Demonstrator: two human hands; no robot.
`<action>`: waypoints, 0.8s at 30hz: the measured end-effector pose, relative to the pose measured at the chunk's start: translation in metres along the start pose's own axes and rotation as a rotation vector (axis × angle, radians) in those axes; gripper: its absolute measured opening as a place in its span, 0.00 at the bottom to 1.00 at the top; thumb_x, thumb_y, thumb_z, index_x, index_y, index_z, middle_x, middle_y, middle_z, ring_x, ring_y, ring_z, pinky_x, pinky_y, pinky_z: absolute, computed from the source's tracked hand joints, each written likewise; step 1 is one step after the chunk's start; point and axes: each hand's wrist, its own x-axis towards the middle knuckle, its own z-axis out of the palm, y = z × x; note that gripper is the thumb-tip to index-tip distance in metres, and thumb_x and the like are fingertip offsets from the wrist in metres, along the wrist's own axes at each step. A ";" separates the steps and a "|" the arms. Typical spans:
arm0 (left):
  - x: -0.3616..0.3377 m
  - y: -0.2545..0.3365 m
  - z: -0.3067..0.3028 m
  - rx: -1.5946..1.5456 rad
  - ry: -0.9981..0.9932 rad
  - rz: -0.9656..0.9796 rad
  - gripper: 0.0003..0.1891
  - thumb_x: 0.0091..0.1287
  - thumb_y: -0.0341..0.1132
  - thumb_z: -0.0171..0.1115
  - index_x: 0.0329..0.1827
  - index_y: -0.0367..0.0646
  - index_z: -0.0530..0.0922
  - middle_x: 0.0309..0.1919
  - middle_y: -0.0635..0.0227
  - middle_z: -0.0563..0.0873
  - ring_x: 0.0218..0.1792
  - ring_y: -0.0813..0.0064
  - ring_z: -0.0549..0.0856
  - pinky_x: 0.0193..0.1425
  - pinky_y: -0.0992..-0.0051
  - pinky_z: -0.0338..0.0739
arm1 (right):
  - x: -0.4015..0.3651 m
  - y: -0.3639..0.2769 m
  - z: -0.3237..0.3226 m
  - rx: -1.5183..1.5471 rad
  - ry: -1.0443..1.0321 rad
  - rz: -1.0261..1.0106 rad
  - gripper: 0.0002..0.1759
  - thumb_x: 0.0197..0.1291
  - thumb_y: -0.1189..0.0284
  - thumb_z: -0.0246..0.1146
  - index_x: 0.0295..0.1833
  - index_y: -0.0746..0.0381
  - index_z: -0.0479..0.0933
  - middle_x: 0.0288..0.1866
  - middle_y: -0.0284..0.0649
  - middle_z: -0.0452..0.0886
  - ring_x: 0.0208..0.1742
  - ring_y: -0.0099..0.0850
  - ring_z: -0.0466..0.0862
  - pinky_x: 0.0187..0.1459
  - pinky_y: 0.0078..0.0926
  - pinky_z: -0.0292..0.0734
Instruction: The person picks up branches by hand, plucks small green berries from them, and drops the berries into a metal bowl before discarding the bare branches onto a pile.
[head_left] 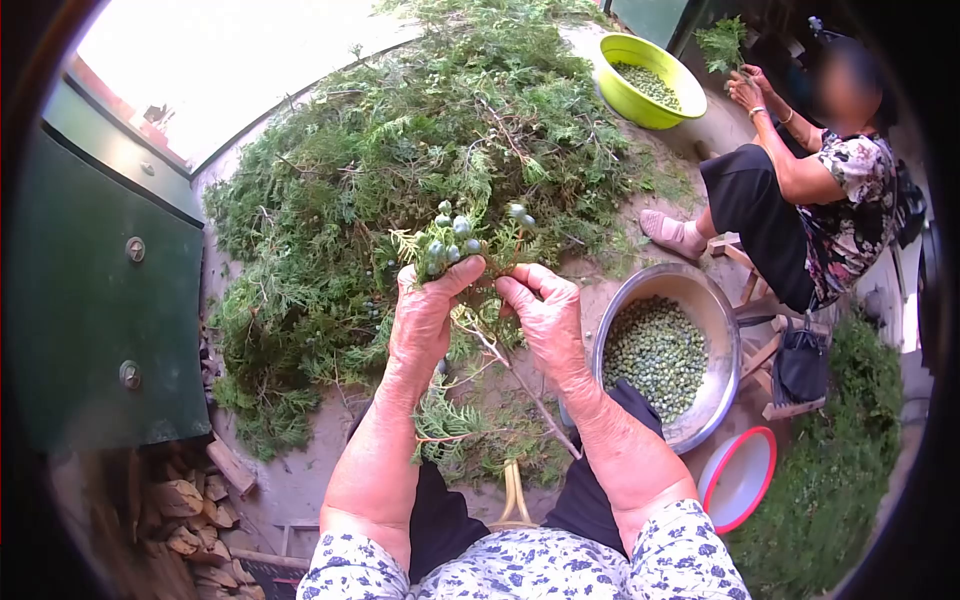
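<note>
Left hand [425, 320] and right hand [545, 315] clamp a cypress sprig [468, 238] beside the steel bowl [722, 345]. Likely cone-stripping; next demands fingertip plucking.

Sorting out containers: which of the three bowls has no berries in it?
The red-rimmed white basin at lower right; the steel basin and the lime-green bowl both hold green berries.

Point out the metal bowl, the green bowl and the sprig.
Metal bowl [722, 345]: head view, bare inner wall.
Green bowl [640, 108]: head view, outer wall.
Sprig [452, 238]: head view, berry cluster at its top.
</note>
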 end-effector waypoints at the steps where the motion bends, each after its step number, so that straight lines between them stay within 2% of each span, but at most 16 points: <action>1: 0.000 0.000 0.000 0.002 -0.001 -0.001 0.14 0.56 0.26 0.66 0.46 0.41 0.79 0.38 0.71 0.84 0.36 0.80 0.82 0.38 0.79 0.74 | 0.000 -0.003 0.000 0.097 0.005 0.060 0.08 0.57 0.76 0.63 0.41 0.67 0.80 0.30 0.33 0.80 0.28 0.19 0.75 0.31 0.17 0.72; 2: 0.001 0.000 -0.001 -0.017 -0.049 -0.009 0.15 0.56 0.27 0.66 0.47 0.41 0.78 0.38 0.71 0.84 0.36 0.80 0.81 0.38 0.79 0.74 | 0.000 -0.003 -0.002 0.092 -0.004 0.059 0.07 0.58 0.76 0.62 0.42 0.67 0.79 0.31 0.30 0.79 0.27 0.15 0.74 0.29 0.14 0.71; 4: 0.002 -0.002 -0.004 -0.011 -0.098 -0.012 0.17 0.58 0.28 0.64 0.51 0.40 0.78 0.39 0.70 0.84 0.36 0.80 0.80 0.39 0.79 0.74 | -0.002 -0.006 -0.001 0.104 0.022 0.074 0.08 0.58 0.76 0.62 0.43 0.66 0.78 0.31 0.31 0.79 0.28 0.15 0.74 0.29 0.14 0.71; 9: 0.003 0.000 -0.003 -0.011 -0.089 -0.018 0.16 0.59 0.29 0.63 0.51 0.40 0.77 0.42 0.68 0.84 0.39 0.78 0.81 0.44 0.77 0.75 | -0.006 -0.012 0.003 0.091 0.090 0.035 0.09 0.57 0.78 0.62 0.45 0.65 0.77 0.29 0.31 0.80 0.24 0.16 0.75 0.26 0.15 0.71; 11: 0.007 -0.006 -0.008 0.038 -0.121 0.045 0.16 0.59 0.29 0.63 0.51 0.40 0.77 0.43 0.66 0.84 0.43 0.75 0.81 0.50 0.74 0.74 | -0.008 -0.014 0.006 0.163 0.043 -0.003 0.10 0.57 0.80 0.61 0.46 0.64 0.77 0.29 0.31 0.80 0.23 0.16 0.76 0.27 0.15 0.73; 12: 0.005 -0.006 -0.006 0.048 -0.105 0.103 0.17 0.58 0.28 0.64 0.51 0.38 0.77 0.43 0.65 0.84 0.45 0.72 0.81 0.54 0.71 0.71 | -0.008 -0.011 0.006 0.103 0.020 0.005 0.11 0.57 0.81 0.61 0.46 0.65 0.78 0.30 0.32 0.80 0.25 0.16 0.76 0.28 0.14 0.74; 15: 0.007 -0.006 -0.007 -0.003 -0.156 0.072 0.16 0.56 0.26 0.64 0.49 0.38 0.78 0.41 0.64 0.85 0.45 0.71 0.81 0.56 0.70 0.70 | -0.007 -0.011 0.005 0.110 -0.017 -0.007 0.10 0.56 0.81 0.61 0.44 0.67 0.79 0.32 0.31 0.80 0.27 0.15 0.75 0.27 0.15 0.71; 17: 0.004 -0.003 0.002 -0.015 -0.143 0.030 0.15 0.55 0.25 0.64 0.47 0.39 0.78 0.40 0.63 0.85 0.44 0.70 0.82 0.56 0.69 0.70 | -0.005 -0.015 0.005 0.093 -0.049 0.007 0.10 0.55 0.81 0.61 0.45 0.68 0.79 0.32 0.31 0.80 0.27 0.15 0.75 0.27 0.15 0.71; 19: 0.002 -0.003 0.007 -0.119 -0.119 -0.001 0.14 0.52 0.23 0.66 0.44 0.36 0.80 0.37 0.62 0.85 0.38 0.71 0.83 0.48 0.72 0.75 | -0.004 -0.014 0.004 0.076 -0.081 0.024 0.11 0.55 0.81 0.62 0.45 0.69 0.79 0.32 0.31 0.80 0.28 0.15 0.75 0.27 0.15 0.72; 22: 0.003 -0.005 0.006 -0.149 -0.094 -0.051 0.13 0.53 0.24 0.66 0.43 0.37 0.80 0.35 0.63 0.85 0.37 0.72 0.84 0.46 0.72 0.76 | -0.003 -0.007 0.005 0.052 -0.130 0.034 0.11 0.54 0.80 0.63 0.45 0.69 0.79 0.34 0.34 0.81 0.31 0.17 0.77 0.30 0.17 0.73; 24: 0.004 -0.008 0.005 -0.151 -0.074 -0.053 0.11 0.54 0.24 0.66 0.41 0.39 0.79 0.33 0.66 0.85 0.37 0.74 0.83 0.45 0.73 0.76 | -0.001 -0.001 0.004 -0.081 -0.092 -0.165 0.12 0.53 0.79 0.64 0.45 0.67 0.79 0.34 0.38 0.82 0.33 0.21 0.79 0.35 0.20 0.74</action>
